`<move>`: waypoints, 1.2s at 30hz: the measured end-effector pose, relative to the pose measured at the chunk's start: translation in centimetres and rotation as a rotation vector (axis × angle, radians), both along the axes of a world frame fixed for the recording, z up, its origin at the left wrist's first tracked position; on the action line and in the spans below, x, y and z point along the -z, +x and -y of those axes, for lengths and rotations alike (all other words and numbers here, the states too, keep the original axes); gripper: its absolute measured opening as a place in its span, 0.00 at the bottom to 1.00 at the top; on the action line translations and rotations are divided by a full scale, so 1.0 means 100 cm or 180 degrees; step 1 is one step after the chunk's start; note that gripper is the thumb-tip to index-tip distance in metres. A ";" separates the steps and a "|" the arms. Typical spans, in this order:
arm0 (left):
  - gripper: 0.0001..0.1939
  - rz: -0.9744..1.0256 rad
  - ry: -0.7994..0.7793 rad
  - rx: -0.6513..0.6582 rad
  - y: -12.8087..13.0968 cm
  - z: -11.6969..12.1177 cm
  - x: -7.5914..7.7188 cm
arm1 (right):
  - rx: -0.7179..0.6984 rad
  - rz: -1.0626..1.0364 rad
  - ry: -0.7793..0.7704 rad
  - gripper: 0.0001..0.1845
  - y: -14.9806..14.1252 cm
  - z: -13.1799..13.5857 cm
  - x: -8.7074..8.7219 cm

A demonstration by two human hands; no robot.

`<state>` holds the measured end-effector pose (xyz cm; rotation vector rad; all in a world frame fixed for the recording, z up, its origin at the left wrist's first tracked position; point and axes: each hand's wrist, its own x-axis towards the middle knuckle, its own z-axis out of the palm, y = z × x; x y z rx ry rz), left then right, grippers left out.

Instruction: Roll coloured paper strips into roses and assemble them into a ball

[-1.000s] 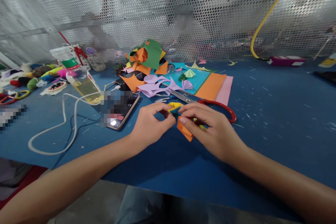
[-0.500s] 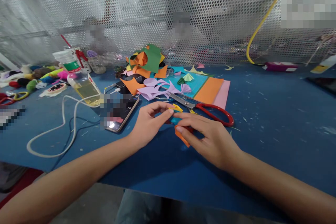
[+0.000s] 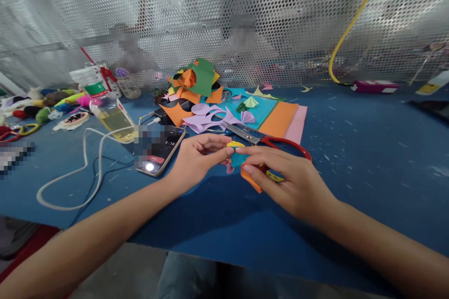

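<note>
My left hand [image 3: 198, 161] pinches a small folded paper piece [image 3: 238, 159], yellow on top and blue below, between thumb and fingertips. A bit of pink shows under its fingers. My right hand [image 3: 289, 173] closes on the same piece from the other side. An orange folded paper part [image 3: 250, 179] hangs below its thumb, with yellow and dark red showing behind the fingers. How the coloured parts join is hidden by the fingers. Just beyond the hands lie large scissors [image 3: 286, 145] with red handles, blades apart from both hands.
A phone [image 3: 163, 152], a white cable [image 3: 86, 166] and a tilted bottle [image 3: 114, 119] stand on the left. Purple paper scraps [image 3: 213, 117], green and orange offcuts [image 3: 203, 77] and paper sheets [image 3: 278, 119] lie behind the hands. A perforated metal screen [image 3: 298, 23] closes off the back.
Both hands stay close together, shifting their hold on the paper piece. The blue part now faces up more plainly, and pink shows under it. The view has tipped slightly.
</note>
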<state>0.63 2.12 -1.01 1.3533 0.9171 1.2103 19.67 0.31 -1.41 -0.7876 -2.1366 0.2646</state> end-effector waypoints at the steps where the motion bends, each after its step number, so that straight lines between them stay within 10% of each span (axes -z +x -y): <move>1: 0.08 -0.0050 0.0033 -0.0027 0.000 0.001 0.000 | 0.0059 0.0005 0.0060 0.07 0.000 0.000 0.000; 19: 0.05 -0.0811 0.0114 -0.0425 0.004 0.003 0.007 | 0.0173 -0.0012 0.0470 0.06 0.000 0.002 -0.005; 26: 0.05 -0.0711 0.0450 -0.0450 0.008 0.012 0.012 | 0.0152 -0.0027 -0.1299 0.10 -0.009 0.014 -0.009; 36: 0.08 -0.0722 0.0607 -0.0217 0.007 0.017 0.010 | 0.0439 -0.0058 -0.0727 0.06 0.002 -0.002 -0.005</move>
